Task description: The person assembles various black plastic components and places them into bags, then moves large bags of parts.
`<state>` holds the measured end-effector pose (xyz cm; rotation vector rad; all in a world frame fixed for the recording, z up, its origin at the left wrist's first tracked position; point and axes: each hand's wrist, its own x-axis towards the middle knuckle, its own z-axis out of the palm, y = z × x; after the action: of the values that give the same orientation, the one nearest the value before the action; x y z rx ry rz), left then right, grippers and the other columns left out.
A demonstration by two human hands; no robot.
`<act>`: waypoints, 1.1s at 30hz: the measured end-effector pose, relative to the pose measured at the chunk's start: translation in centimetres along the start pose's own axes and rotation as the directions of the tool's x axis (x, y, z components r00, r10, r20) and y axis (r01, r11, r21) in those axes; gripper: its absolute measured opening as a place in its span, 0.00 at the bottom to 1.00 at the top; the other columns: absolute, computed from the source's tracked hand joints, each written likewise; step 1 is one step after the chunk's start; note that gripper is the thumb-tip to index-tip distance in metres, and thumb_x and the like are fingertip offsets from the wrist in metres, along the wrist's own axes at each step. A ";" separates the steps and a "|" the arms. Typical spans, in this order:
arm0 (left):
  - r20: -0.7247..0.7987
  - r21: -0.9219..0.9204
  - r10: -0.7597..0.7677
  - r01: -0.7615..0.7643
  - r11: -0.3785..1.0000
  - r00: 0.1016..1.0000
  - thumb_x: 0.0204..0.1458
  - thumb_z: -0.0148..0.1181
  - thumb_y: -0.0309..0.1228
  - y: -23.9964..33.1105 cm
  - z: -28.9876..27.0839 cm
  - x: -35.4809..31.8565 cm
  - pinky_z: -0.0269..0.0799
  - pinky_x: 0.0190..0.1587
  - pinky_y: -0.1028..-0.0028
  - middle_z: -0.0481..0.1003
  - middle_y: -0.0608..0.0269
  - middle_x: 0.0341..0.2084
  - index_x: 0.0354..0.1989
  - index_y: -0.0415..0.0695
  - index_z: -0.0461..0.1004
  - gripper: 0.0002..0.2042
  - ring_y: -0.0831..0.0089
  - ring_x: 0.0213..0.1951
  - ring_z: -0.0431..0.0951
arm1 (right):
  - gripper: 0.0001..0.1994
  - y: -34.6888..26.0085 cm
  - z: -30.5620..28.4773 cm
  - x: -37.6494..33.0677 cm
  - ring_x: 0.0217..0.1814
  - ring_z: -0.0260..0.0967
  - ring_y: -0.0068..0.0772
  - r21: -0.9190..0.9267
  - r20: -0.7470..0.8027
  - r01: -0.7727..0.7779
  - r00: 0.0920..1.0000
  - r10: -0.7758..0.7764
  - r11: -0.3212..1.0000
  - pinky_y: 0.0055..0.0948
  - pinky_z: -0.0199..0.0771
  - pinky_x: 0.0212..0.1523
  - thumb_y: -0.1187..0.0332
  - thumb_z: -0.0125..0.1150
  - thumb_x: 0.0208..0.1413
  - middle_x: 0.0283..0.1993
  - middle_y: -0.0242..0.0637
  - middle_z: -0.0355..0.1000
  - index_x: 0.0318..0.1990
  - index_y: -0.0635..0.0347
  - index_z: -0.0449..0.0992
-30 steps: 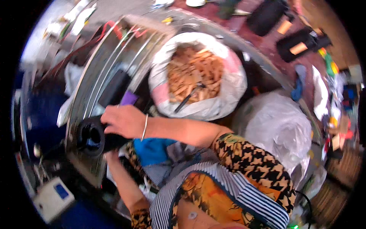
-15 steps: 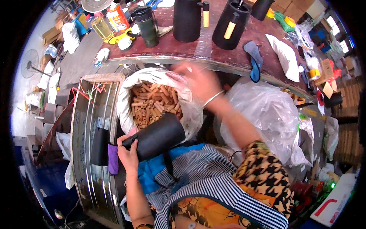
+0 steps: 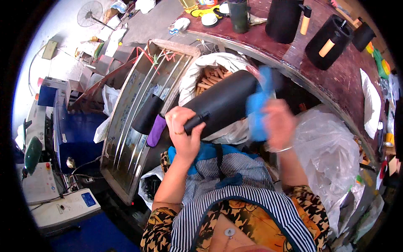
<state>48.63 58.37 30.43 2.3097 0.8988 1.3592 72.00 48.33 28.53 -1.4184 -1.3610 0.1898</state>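
My left hand (image 3: 184,130) grips a large black cylindrical jug (image 3: 228,101) by the short black handle stub on its side. The jug lies tilted, with its far end up to the right. My right hand (image 3: 280,124), smeared by motion, holds a blue cloth (image 3: 257,113) against or close beside that far end; contact is hard to make out. Beneath the jug is a white sack (image 3: 189,82) with a rolled rim. Several small tan cylindrical pieces (image 3: 213,76) show inside it, partly hidden by the jug.
A metal-railed wooden trough (image 3: 126,126) stands left, with a black cylinder (image 3: 147,114) and a purple cloth (image 3: 156,131). Black jugs with wooden handles (image 3: 327,42) stand on the dark red table (image 3: 268,48). Clear plastic bags (image 3: 327,147) bulge at right.
The view has swung left. My right hand has come down from above the sack and now has a blue cloth; the cloth on the table's edge is gone. The jug covers more of the sack.
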 end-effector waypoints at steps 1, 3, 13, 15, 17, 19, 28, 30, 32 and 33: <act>0.006 -0.003 0.025 -0.025 1.000 1.000 0.35 0.60 0.20 1.1 0.0 -0.1 0.62 0.45 0.66 0.67 0.58 0.30 0.32 0.41 0.66 0.14 0.61 0.37 0.66 | 0.10 -1.3 2.5 0.4 0.57 0.63 0.40 0.022 0.262 0.266 0.929 -0.262 0.964 0.40 0.60 0.57 0.63 0.59 0.48 0.53 0.35 0.69 0.38 0.54 0.75; 0.031 0.000 0.032 -0.032 0.999 0.999 0.35 0.60 0.20 2.7 0.2 -0.6 0.60 0.45 0.65 0.68 0.58 0.30 0.33 0.42 0.66 0.15 0.60 0.37 0.66 | 0.17 -1.9 5.9 0.8 0.64 0.55 0.37 -0.135 0.355 0.568 0.793 -0.495 0.812 0.48 0.48 0.63 0.55 0.57 0.46 0.60 0.30 0.64 0.42 0.50 0.75; 0.220 0.428 0.280 -0.351 0.833 0.934 0.21 0.61 0.32 5.2 -2.1 -1.7 0.50 0.41 0.66 0.73 0.72 0.31 0.28 0.47 0.75 0.17 0.69 0.35 0.66 | 0.21 0.0 11.4 7.2 0.60 0.57 0.43 0.146 -0.376 0.113 0.925 -0.050 0.983 0.39 0.47 0.63 0.58 0.44 0.58 0.57 0.42 0.63 0.56 0.59 0.65; 0.172 0.506 0.406 -0.434 0.746 0.898 0.25 0.55 0.36 4.3 -1.5 -2.5 0.50 0.40 0.68 0.73 0.74 0.34 0.30 0.50 0.76 0.17 0.75 0.35 0.68 | 0.20 -0.4 12.5 8.0 0.59 0.58 0.36 0.608 -0.302 -0.152 0.864 0.404 0.779 0.31 0.49 0.63 0.59 0.42 0.61 0.55 0.41 0.64 0.55 0.62 0.65; 0.103 0.476 0.398 -0.397 0.785 0.911 0.23 0.57 0.33 3.6 -0.9 -3.4 0.50 0.40 0.67 0.73 0.71 0.31 0.30 0.48 0.76 0.17 0.73 0.34 0.67 | 0.19 2.1 13.2 7.7 0.58 0.59 0.31 0.771 -0.147 -0.250 0.825 0.545 0.586 0.28 0.51 0.62 0.59 0.42 0.62 0.54 0.40 0.64 0.54 0.63 0.65; 0.070 0.436 0.398 -0.387 0.813 0.915 0.20 0.59 0.31 2.6 0.6 -3.4 0.50 0.40 0.66 0.73 0.70 0.28 0.29 0.46 0.75 0.18 0.71 0.33 0.67 | 0.20 7.7 14.9 6.5 0.58 0.59 0.32 0.738 -0.217 -0.209 0.827 0.519 0.641 0.27 0.52 0.60 0.58 0.42 0.62 0.55 0.41 0.64 0.54 0.62 0.66; -0.563 -0.161 -0.406 0.386 0.908 0.720 0.55 0.50 0.24 -1.3 0.2 -1.8 0.63 0.52 0.69 0.67 0.57 0.41 0.48 0.40 0.59 0.13 0.70 0.44 0.68 | 0.23 -2.8 21.1 -0.1 0.58 0.62 0.34 0.846 0.489 -0.334 0.796 0.357 -0.416 0.31 0.58 0.61 0.56 0.37 0.63 0.60 0.37 0.62 0.60 0.59 0.59; -0.368 -0.692 -0.774 0.405 0.598 0.515 0.59 0.49 0.29 -2.1 -2.6 -0.7 0.67 0.47 0.72 0.69 0.60 0.39 0.48 0.42 0.57 0.12 0.72 0.41 0.70 | 0.23 -5.2 19.6 0.2 0.57 0.63 0.34 0.743 0.622 -0.400 0.710 0.331 -0.537 0.34 0.60 0.60 0.55 0.36 0.62 0.57 0.37 0.65 0.58 0.58 0.62; -0.073 -0.772 -0.895 0.543 0.329 0.440 0.58 0.51 0.33 -3.4 -4.6 -0.4 0.71 0.41 0.70 0.72 0.61 0.36 0.48 0.43 0.59 0.14 0.71 0.39 0.72 | 0.21 -3.1 19.5 1.4 0.58 0.62 0.36 0.587 0.581 -0.305 0.804 0.128 -0.750 0.33 0.59 0.60 0.56 0.35 0.63 0.58 0.38 0.64 0.58 0.59 0.62; 0.029 -0.743 -0.911 0.618 0.255 0.411 0.57 0.53 0.36 -5.2 -6.1 -1.3 0.72 0.37 0.69 0.73 0.61 0.33 0.46 0.43 0.61 0.14 0.70 0.35 0.74 | 0.21 -1.4 19.8 2.3 0.58 0.62 0.36 0.580 0.585 -0.306 0.801 0.125 -0.755 0.33 0.59 0.60 0.56 0.35 0.63 0.58 0.38 0.64 0.58 0.59 0.62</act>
<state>41.06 61.17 29.76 0.7147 1.1975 1.3198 57.45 61.02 23.26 0.2352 0.0676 1.6660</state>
